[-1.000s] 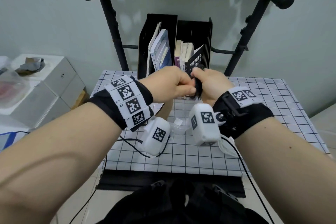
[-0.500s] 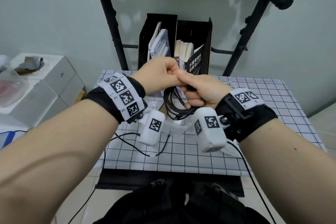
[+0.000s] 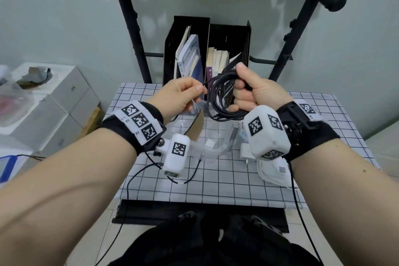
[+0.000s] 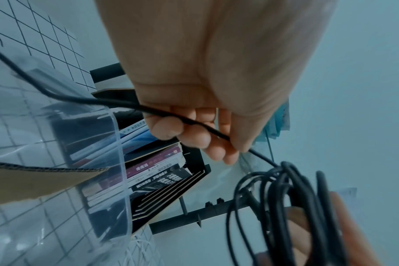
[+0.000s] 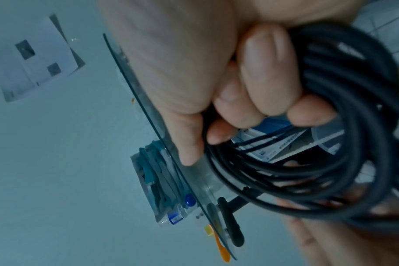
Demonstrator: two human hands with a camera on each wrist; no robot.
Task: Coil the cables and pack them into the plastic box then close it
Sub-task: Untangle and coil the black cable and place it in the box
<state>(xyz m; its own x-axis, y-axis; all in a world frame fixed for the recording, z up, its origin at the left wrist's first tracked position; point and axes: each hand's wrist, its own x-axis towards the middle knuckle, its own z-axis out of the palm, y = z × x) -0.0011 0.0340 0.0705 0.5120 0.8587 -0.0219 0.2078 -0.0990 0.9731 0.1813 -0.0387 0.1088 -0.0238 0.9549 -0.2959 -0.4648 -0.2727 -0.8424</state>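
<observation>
Cable coiling is nearing its end: the right hand is gripping the black loops above the worktop while the left hand is pinching the loose tail; the open plastic box below is awaiting packing and closing.

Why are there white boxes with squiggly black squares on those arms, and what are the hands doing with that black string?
Those white boxes are small cameras strapped to a person's wrists. The big picture comes from a camera on the person's head, looking down. The other two come from the wrist cameras, looking along each hand, so everything there looks tilted and very close.

The black string is a black cable. The right hand grips it wound into loops, and the left hand pinches the loose end between thumb and fingers.

Below the hands is a table with a checked cloth. On it stands a clear plastic box, open, plus a white charger and a bundled white cable. Behind is a black file holder with books.
</observation>
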